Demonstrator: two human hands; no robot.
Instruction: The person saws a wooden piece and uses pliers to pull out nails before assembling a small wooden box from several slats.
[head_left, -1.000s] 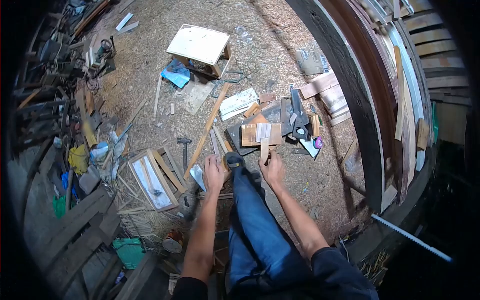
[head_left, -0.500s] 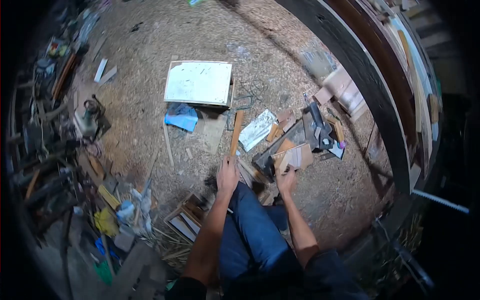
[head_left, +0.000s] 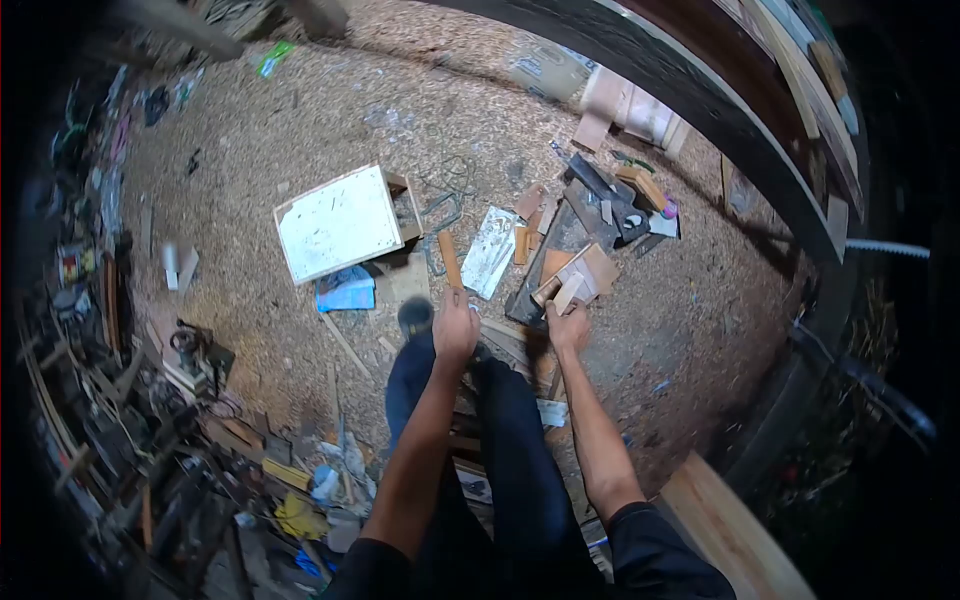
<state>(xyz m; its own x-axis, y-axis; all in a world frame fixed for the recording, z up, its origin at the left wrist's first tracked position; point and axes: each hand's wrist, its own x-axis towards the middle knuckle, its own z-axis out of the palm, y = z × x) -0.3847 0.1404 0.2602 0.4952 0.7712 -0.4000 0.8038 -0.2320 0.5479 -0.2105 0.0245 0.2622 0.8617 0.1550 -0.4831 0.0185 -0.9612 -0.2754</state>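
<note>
My left hand (head_left: 455, 330) grips the near end of a long orange-brown wooden strip (head_left: 449, 259) that points away from me over the sawdust floor. My right hand (head_left: 569, 326) holds a small wooden block assembly (head_left: 575, 279), made of light and brown pieces, by its near edge. It sits over a dark flat board (head_left: 545, 255). My legs in blue jeans (head_left: 500, 440) stretch out below both hands, one dark shoe (head_left: 415, 317) just left of the left hand.
A white-topped wooden box (head_left: 338, 222) stands to the left, blue cloth (head_left: 345, 293) beside it. A printed sheet (head_left: 490, 251), wood offcuts and a dark tool (head_left: 608, 205) lie ahead. A curved dark frame (head_left: 700, 110) runs along the right. Tools and scrap clutter (head_left: 150, 400) fill the left.
The view has swung, shifting the whole scene; I seem to have risen higher. Both hands keep their hold, and the strip and block assembly have been lifted and turned along with them.
</note>
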